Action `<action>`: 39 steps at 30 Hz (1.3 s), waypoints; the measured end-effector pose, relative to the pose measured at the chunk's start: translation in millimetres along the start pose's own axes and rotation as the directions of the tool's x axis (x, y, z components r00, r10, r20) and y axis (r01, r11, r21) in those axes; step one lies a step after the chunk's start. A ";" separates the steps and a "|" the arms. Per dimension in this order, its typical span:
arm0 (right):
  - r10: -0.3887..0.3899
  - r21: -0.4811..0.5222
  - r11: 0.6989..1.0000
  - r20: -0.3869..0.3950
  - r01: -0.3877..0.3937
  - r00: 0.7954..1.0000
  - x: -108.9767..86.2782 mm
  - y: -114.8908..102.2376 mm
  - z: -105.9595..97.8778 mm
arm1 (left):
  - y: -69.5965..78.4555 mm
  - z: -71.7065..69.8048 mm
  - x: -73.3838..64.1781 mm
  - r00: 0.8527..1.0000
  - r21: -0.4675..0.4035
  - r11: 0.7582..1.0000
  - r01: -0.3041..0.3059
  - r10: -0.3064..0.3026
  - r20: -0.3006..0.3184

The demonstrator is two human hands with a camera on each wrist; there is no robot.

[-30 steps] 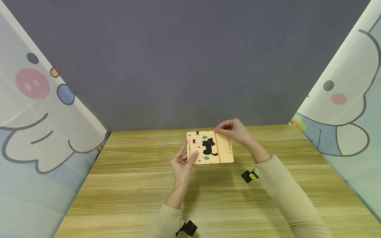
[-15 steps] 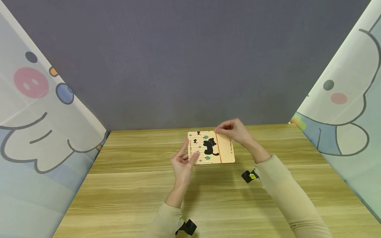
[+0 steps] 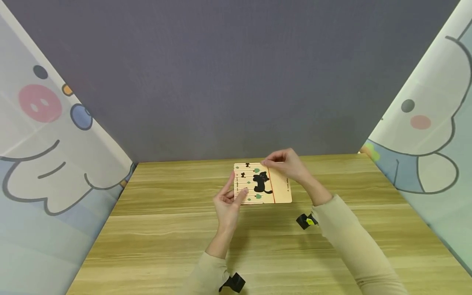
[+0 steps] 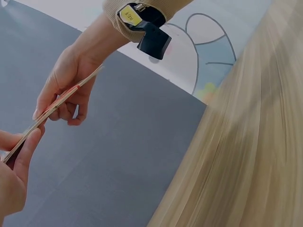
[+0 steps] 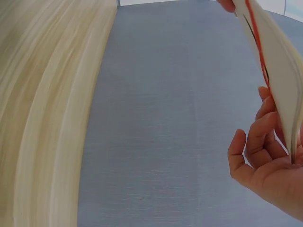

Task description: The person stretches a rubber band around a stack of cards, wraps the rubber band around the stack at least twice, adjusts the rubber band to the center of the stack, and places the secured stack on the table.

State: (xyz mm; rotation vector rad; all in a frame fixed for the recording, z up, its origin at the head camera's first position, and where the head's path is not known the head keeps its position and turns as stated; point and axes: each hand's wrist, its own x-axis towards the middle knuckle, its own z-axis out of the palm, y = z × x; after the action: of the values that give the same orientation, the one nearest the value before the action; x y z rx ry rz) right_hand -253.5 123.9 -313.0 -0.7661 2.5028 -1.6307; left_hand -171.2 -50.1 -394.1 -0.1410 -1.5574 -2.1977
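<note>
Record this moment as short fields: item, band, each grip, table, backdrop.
Item: cream notebook with cat print, held in the air
Band: red band across the cover
Left grip: holds the end away from the band, thumb on cover
Right grip: pinches the far edge near the band
Table: wood-grain table
Backdrop: grey panel, cartoon-print sheets either side

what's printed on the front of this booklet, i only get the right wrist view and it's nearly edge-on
Observer: In the head view, a black cat is printed on the cream booklet.
Operator: how is its other end held
Observer: The left hand grips its left end, with the thumb on the printed face.
Operator: any label in shot anywhere
Observer: Yes, the left wrist view shows a yellow label on a black device worn just above the right hand.
</note>
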 end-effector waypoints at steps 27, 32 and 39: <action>-0.088 0.119 0.984 -0.334 0.135 0.938 -40.0 -0.4 -4.2 | -2.4 -9.0 3.1 0.999 0.013 1.000 -0.018 0.019 -0.038; -0.076 0.198 0.967 -0.372 0.159 0.925 -52.6 1.7 4.2 | -1.8 -10.0 6.3 0.998 0.024 1.000 -0.008 0.009 -0.057; 0.008 0.308 0.937 -0.484 0.162 0.875 -67.2 6.2 23.4 | 2.0 -10.0 10.4 0.997 0.023 1.000 0.008 -0.006 -0.078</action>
State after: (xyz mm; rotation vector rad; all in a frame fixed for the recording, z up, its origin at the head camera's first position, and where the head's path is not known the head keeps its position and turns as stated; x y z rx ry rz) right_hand -189.8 135.2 -343.2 -0.4671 2.3662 -2.4598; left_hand -178.1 -62.8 -392.6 -0.0422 -1.5424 -2.1630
